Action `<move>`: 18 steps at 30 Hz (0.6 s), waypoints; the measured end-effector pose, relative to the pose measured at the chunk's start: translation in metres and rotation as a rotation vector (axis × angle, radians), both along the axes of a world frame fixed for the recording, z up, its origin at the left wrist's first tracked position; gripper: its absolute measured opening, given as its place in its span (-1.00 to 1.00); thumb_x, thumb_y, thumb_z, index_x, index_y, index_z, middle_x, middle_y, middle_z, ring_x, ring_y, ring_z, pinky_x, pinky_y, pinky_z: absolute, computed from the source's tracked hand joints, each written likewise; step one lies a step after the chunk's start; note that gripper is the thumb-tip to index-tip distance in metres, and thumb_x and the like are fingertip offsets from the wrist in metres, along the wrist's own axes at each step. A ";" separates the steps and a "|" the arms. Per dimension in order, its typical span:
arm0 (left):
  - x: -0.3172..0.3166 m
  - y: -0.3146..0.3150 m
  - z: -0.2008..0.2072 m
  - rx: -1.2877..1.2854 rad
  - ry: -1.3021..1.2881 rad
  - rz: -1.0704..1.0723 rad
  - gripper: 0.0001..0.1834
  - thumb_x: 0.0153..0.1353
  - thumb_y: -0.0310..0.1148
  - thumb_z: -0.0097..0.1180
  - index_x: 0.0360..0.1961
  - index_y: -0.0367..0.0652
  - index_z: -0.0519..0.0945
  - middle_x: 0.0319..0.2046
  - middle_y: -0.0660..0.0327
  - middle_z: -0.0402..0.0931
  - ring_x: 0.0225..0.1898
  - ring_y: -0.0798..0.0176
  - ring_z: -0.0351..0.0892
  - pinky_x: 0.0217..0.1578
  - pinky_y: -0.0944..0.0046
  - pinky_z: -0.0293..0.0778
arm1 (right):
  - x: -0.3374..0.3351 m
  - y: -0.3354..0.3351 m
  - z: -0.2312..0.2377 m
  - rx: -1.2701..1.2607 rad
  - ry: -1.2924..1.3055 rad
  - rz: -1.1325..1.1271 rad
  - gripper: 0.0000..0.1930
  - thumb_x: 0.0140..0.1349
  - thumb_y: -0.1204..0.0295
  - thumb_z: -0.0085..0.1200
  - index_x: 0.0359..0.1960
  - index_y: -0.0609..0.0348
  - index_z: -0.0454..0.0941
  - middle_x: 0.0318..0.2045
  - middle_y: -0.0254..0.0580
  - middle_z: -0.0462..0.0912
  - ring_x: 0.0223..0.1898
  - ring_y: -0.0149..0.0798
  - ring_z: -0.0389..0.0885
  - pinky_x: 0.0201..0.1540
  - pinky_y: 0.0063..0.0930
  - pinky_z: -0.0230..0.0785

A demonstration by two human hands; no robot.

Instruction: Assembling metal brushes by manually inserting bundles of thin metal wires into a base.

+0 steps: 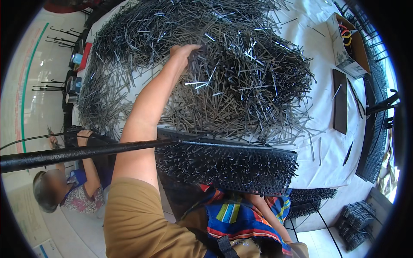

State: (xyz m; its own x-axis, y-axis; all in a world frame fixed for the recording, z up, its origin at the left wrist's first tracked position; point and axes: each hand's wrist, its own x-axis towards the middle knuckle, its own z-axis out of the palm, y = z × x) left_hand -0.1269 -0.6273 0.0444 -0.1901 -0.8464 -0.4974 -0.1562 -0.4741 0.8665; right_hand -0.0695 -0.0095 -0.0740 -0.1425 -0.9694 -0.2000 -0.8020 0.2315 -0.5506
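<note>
A large heap of thin black strips [241, 64], some with bent ends, covers much of the white-covered table. My left arm stretches over the heap, and my left hand [185, 51] is at its middle. A blurred bunch of black strips [198, 60] hangs against the fingers, which look closed on it; the fingertips are partly hidden. A black perforated tray [266, 187] packed with upright dark pieces stands along the near table edge. My right hand [254, 198] is at the tray's lower edge, its fingers hidden beneath it.
A black rod [86, 154] crosses from the left, over my left arm. On the right lie a cardboard box [350, 47] with yellow-handled scissors and a dark flat bar [340, 101]. Another person [81, 185] works at the left. Stacked dark bundles [355, 223] stand at lower right.
</note>
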 end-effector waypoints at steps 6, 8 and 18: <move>0.013 0.007 0.007 -0.048 -0.005 0.089 -0.80 -0.23 -0.68 0.27 -0.59 -0.35 0.46 -0.53 0.02 0.53 -0.57 0.12 0.59 -0.56 0.06 0.56 | 0.013 -0.006 -0.022 -0.031 0.065 0.006 -0.64 0.08 0.27 0.06 -0.06 0.01 0.59 -0.04 -0.04 0.57 -0.01 0.04 0.51 0.09 -0.02 0.31; 0.017 0.022 0.014 -0.055 -0.006 0.027 -0.84 -0.16 -0.63 0.27 -0.56 -0.33 0.50 -0.50 0.03 0.54 -0.59 0.13 0.58 -0.56 0.05 0.55 | 0.007 -0.009 -0.017 -0.014 0.037 -0.004 -0.64 0.09 0.26 0.06 -0.05 0.02 0.59 -0.03 -0.04 0.56 0.00 0.04 0.50 0.10 -0.02 0.30; 0.045 0.034 0.012 0.077 0.033 -0.147 -0.70 -0.11 -0.45 0.42 -0.35 -0.26 0.58 -0.37 0.11 0.60 -0.44 0.18 0.60 -0.45 0.12 0.51 | 0.001 -0.016 0.010 0.021 -0.077 -0.018 -0.61 0.11 0.25 0.05 0.00 0.02 0.57 0.02 -0.01 0.53 0.05 0.05 0.47 0.15 -0.03 0.26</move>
State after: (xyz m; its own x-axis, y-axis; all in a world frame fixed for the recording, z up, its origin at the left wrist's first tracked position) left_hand -0.0823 -0.5938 0.0563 -0.3261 -0.7682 -0.5510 -0.2008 -0.5133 0.8344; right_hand -0.0682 -0.0253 -0.0635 -0.1432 -0.9623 -0.2313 -0.7530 0.2576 -0.6055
